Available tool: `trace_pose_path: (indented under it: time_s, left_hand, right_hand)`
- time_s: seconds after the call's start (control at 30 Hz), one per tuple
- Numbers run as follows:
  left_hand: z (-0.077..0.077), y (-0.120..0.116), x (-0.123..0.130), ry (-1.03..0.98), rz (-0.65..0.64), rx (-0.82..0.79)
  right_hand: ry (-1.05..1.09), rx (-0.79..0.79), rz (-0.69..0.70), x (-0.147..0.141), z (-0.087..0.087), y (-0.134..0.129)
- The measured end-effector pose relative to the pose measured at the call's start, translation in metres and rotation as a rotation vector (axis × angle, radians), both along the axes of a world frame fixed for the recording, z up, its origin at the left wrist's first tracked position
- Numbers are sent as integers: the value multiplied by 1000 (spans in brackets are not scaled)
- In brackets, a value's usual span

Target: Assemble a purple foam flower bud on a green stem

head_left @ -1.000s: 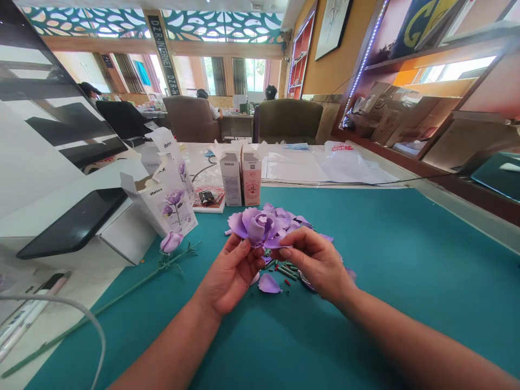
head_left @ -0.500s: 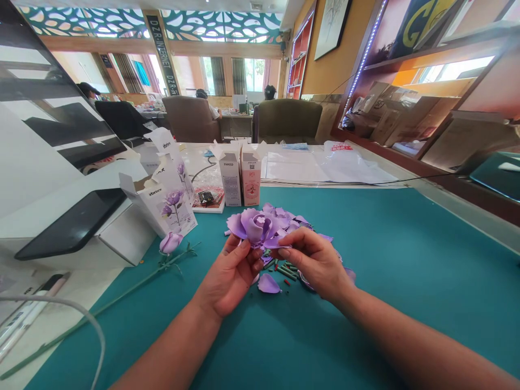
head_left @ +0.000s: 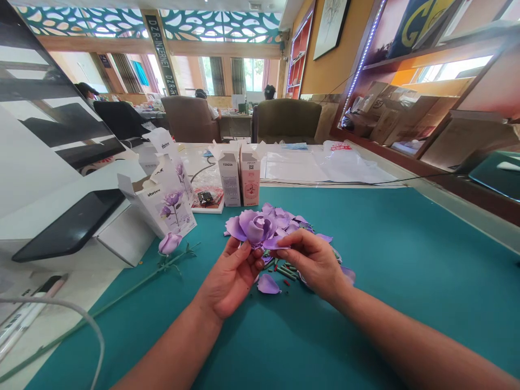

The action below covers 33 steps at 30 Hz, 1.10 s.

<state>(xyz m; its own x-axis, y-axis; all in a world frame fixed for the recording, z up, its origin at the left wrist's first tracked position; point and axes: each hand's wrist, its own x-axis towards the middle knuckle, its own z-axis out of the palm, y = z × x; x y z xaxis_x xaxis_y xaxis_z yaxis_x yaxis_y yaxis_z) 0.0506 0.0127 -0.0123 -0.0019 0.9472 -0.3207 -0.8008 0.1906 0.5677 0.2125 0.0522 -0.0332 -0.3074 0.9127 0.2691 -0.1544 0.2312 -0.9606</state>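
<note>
Lavender foam rose head [head_left: 255,228] sat at our 12 o'clock, lifted just off the mat between our hands, its open centre tilted up and away from us; among so many layered petals its long axis was hard to make out, and its base was hidden behind our fingers. Our left hand [head_left: 229,281] cupped it from the 7 o'clock side, left fingers [head_left: 241,252] curled together against its underside, their tips partly out of sight. Our right hand [head_left: 312,265] reached in from 4 o'clock, right fingertips [head_left: 284,253] pressed together on a petal at the flower's edge. Below them lay a loose petal [head_left: 268,284] and a scatter of short green and red pieces [head_left: 286,271], too small to name. On the teal mat [head_left: 406,271] at 9 o'clock lay a long green stem [head_left: 122,290] running from 8 o'clock towards our hands, with a purple bud [head_left: 169,244] near its upper end. At 11 o'clock an open white carton [head_left: 156,203] lay tilted, printed with purple flowers, and two upright cartons [head_left: 239,179] stood at 12 o'clock, flaps open, their contents out of sight.
</note>
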Motion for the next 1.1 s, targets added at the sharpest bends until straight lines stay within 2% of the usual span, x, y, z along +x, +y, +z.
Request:
trace_pose_path:
  time_s: [0.57,0.83,1.1]
  left_hand:
    - [-8,0,1,-43,-5,40]
    - [-2,0,0,-5,-35,13]
    - [1,0,-2,65,-2,18]
  right_hand:
    - [-17,4,14,0,2,-1]
    - [22,10,7,1,2,1]
    - [35,15,22,3,5,2]
